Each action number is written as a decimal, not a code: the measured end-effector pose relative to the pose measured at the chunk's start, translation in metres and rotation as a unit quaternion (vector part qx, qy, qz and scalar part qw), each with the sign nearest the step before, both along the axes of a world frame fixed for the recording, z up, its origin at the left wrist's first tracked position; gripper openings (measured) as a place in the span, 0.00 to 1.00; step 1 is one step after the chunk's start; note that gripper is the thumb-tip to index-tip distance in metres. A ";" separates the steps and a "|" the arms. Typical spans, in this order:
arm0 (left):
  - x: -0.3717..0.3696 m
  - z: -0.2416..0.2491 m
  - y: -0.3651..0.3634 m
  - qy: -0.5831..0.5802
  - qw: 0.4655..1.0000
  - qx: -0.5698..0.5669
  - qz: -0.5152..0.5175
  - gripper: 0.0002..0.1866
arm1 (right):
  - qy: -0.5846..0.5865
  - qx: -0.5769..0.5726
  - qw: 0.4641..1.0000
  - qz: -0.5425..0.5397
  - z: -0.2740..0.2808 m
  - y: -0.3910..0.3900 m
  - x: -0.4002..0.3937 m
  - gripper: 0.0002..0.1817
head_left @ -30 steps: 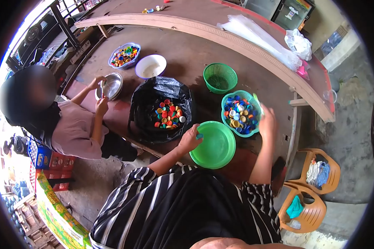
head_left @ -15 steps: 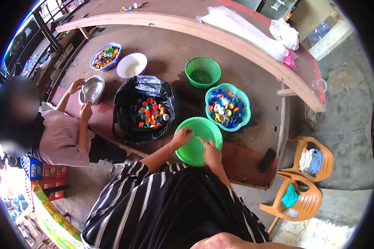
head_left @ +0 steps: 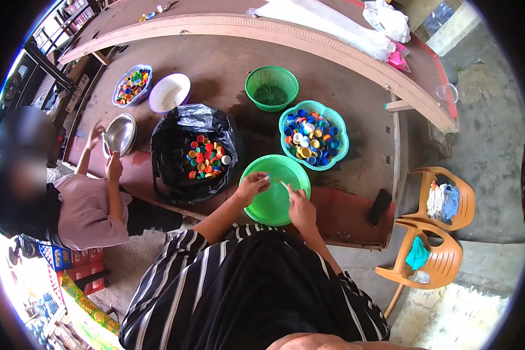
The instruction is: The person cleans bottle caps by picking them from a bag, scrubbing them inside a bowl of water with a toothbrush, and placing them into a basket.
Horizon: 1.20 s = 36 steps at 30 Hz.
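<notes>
Item: green basin (head_left: 272, 201) at tabletop (head_left: 350, 210) edge, before me, catching work; my left hand (head_left: 252, 185) fingers pinch a small cap, right hand (head_left: 300, 207) fingers grip a thin pick, teal basket (head_left: 313, 135) of caps beside.

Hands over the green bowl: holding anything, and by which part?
Left hand pinches a small bottle cap at its rim; right hand grips a thin pale stick by its lower end, over the green plastic bowl.

Green bowl (head_left: 271, 204); teal scalloped basket (head_left: 339, 151) of multicoloured caps; black bag (head_left: 175, 146); green mesh basket (head_left: 271, 87); brown counter (head_left: 356, 198); black-and-white striped shirt (head_left: 204, 280); orange chairs (head_left: 443, 233).
</notes>
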<state>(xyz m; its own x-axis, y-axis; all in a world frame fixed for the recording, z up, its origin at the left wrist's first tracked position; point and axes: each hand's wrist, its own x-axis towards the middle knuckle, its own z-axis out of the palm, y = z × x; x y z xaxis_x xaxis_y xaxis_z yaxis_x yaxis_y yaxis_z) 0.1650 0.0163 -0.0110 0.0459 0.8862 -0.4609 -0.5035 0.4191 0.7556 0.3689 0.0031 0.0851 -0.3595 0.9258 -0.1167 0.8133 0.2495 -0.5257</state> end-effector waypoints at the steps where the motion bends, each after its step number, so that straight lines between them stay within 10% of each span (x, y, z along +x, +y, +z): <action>1: 0.000 -0.004 0.001 0.054 0.998 0.013 0.001 0.17 | -0.022 0.019 1.000 -0.003 -0.007 0.007 0.002 0.25; 4: -0.008 0.013 0.005 0.457 0.871 0.113 -0.142 0.25 | -0.084 0.024 0.996 0.018 -0.028 0.015 0.001 0.24; 10: 0.001 0.004 0.009 0.561 0.802 0.190 -0.078 0.28 | -0.057 -0.012 0.997 0.042 -0.004 0.004 -0.014 0.24; 17: 0.009 0.042 -0.005 0.506 0.838 0.172 -0.111 0.27 | -0.023 -0.007 1.000 0.015 -0.002 -0.006 0.010 0.24; 23: -0.007 0.051 -0.021 0.564 0.761 0.242 -0.209 0.25 | -0.027 0.027 0.999 -0.012 0.007 -0.026 0.044 0.23; 36: 0.038 0.082 0.126 0.490 0.792 0.356 -0.079 0.30 | 0.011 0.024 0.994 -0.110 0.016 -0.023 0.067 0.21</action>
<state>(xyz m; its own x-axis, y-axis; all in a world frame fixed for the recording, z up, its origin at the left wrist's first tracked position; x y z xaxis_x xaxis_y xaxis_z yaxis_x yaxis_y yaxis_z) 0.2032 0.1427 0.0712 0.1105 0.9566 0.2697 0.4871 -0.2887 0.8243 0.4359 -0.0195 0.1011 -0.1498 0.9865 -0.0657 0.8398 0.0919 -0.5350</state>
